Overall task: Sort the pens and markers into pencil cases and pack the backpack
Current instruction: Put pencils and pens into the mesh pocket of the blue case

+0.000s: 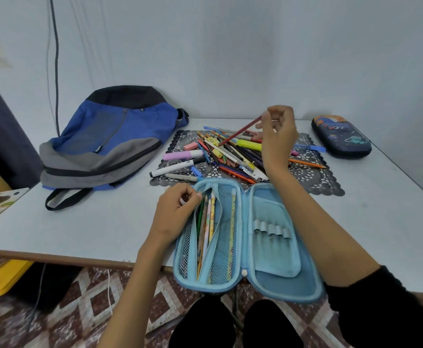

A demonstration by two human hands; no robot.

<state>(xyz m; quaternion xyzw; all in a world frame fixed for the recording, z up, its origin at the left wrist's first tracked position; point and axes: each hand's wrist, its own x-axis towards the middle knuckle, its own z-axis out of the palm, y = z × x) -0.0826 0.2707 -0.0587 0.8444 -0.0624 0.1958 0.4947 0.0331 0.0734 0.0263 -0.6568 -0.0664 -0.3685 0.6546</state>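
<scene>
At center frame, the right hand pinches a red pencil lifted from the pile — while the left hand grips the mesh pocket of the open blue pencil case, apparently holding it open (backpack waits upper left).

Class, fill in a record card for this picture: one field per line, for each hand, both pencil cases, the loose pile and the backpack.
light-blue case: open flat at the near edge, pencils in its mesh pocket
pile: pens and markers on a lace mat
left hand: pinches the mesh pocket's edge
right hand: holds a red pencil above the pile
dark case: closed, far right
backpack: lying flat, far left
</scene>
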